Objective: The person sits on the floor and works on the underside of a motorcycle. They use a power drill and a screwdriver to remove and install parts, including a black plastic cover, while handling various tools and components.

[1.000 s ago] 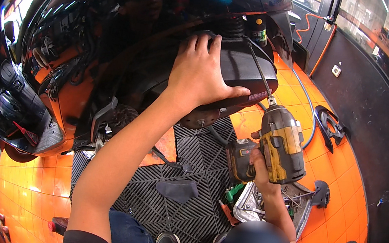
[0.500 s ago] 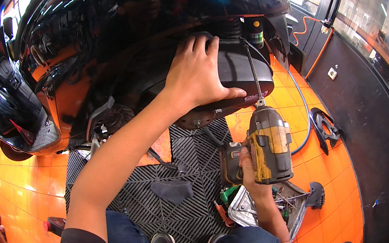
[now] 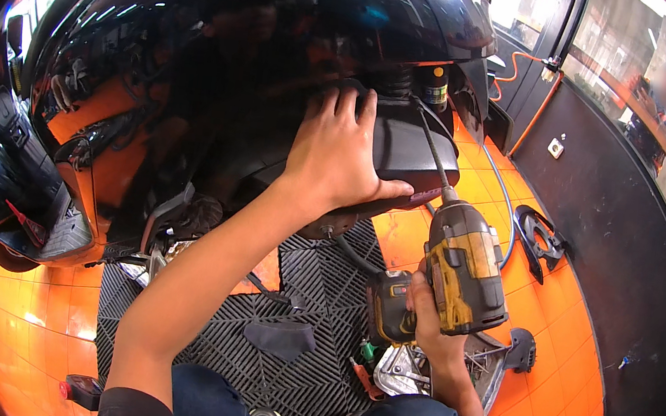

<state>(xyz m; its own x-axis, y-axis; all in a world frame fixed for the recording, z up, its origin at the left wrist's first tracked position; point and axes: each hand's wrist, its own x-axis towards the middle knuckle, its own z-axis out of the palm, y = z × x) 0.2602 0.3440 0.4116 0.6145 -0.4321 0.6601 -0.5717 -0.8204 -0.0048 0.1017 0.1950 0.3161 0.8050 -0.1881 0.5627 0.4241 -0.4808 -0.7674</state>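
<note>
My left hand (image 3: pixel 335 158) lies with fingers spread across a black plastic cover (image 3: pixel 419 148) low on the side of a glossy black scooter (image 3: pixel 282 10). Its thumb stretches to the right along the cover's lower part. In my right hand (image 3: pixel 436 329) is a worn yellow and black cordless impact driver (image 3: pixel 472 262), its battery to the left of the grip. A long thin driver bit (image 3: pixel 433 147) runs from its nose up to the cover's upper edge. Whether the tip sits in a screw is too small to tell. A dark bottle-shaped part (image 3: pixel 433 87) with a yellow dot is just above the tip.
A grey cloth-like piece (image 3: pixel 280 338) lies on the black ribbed mat (image 3: pixel 323 290). Beside my right forearm, a metal tray (image 3: pixel 486 381) holds tools and small parts. A black plastic part (image 3: pixel 541 238) rests on the orange tiles near the dark wall (image 3: pixel 588 231). Behind the window is another person (image 3: pixel 663 103).
The view has shifted slightly, so the mat and floor parts appear farther left. Both hands keep their places, with the driver's bit still at the cover's upper edge.
</note>
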